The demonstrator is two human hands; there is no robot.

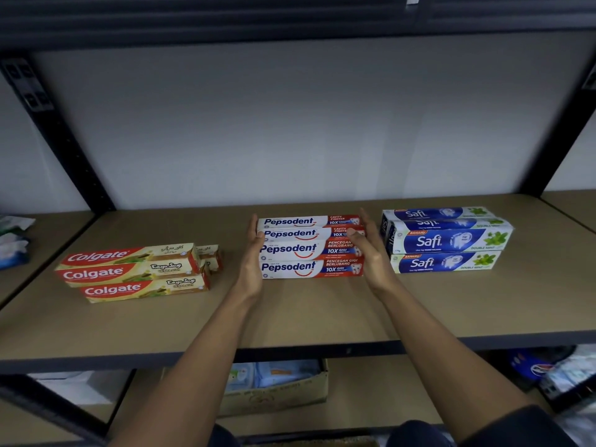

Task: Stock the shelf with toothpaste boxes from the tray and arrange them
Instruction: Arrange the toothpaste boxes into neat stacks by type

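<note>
At the centre of the frame four Pepsodent boxes [311,247] lie side by side on the tan shelf [290,314], reading "CAVITY FIGHTER", "PENCEGAH GIGI BERLUBANG" and "10X GIGI". The left hand [254,253] and right hand [367,250] press flat, fingers straight, against the two ends of the row; neither grip closes around a box. Colgate boxes [132,272] sit at centre left, Safi boxes [448,240], marked "BAHARU" and "DOUBLE MINT", at centre right. A cardboard box [277,387] sits below the shelf.
</note>
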